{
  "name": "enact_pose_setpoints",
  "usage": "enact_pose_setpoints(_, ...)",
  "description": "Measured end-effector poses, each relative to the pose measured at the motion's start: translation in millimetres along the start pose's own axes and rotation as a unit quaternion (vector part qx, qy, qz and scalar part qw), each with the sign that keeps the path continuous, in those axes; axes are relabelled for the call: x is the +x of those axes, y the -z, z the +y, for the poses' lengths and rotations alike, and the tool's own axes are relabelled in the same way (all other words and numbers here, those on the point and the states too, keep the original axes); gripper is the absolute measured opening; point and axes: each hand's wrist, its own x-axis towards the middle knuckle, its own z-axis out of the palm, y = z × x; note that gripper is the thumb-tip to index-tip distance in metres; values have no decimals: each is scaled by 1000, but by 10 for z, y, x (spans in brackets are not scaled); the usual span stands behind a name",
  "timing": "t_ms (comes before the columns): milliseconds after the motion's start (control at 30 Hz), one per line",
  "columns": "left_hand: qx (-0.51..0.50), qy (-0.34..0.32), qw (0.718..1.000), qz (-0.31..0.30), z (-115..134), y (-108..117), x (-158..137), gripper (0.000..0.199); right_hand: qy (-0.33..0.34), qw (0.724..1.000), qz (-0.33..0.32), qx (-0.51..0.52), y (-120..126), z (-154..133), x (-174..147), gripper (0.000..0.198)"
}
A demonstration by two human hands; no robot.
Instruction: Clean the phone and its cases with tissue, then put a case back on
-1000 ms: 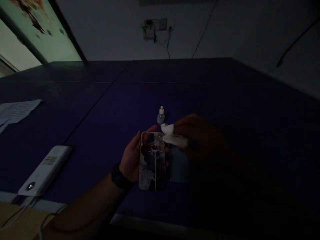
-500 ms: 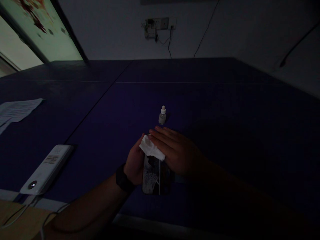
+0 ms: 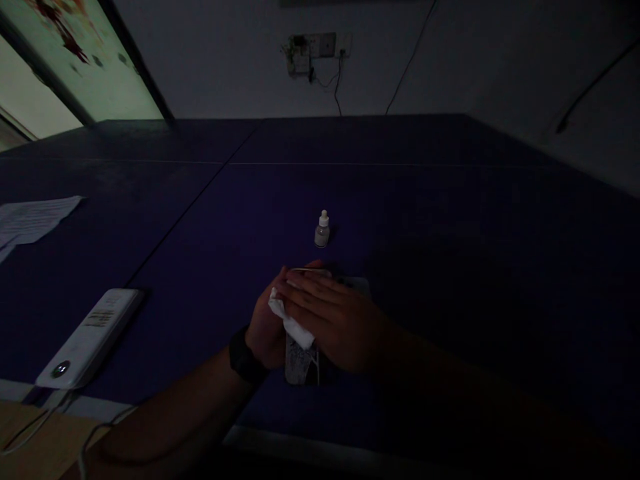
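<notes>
My left hand, with a dark watch on its wrist, is wrapped round the left edge of a smartphone. My right hand lies across the phone with its fingers flat, pressing a crumpled white tissue on the glass. Much of the phone is covered by that hand; its lower part shows a grey and black picture. A small dropper bottle with a white cap stands upright just beyond my fingers. Behind my right hand peeks the corner of a pale flat thing I cannot make out.
On the left of the dark blue table lies a white power bank with cables at its near end. Sheets of paper rest farther left. Wall sockets with cords are at the back. The room is dim.
My right hand has slid down and left over the phone with the tissue, now covering more of the screen. The pale corner beyond my right hand has come into view.
</notes>
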Motion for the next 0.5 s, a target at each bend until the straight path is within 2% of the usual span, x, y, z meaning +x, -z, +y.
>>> enact_pose_setpoints(100,4,25,1000,-10,26,-29,-47,44,45,999,-20,16,24,-41,4,48)
enact_pose_setpoints(167,-7,18,1000,-12,32,-19,-68,44,56,998,-11,12,62,7,6,46)
enact_pose_setpoints(333,-11,9,1000,-14,12,-12,-80,43,-15,999,17,-30,121,67,12,46)
enact_pose_setpoints(500,15,56,998,-37,59,-132,-138,48,57,997,-13,44,138,-140,14,48)
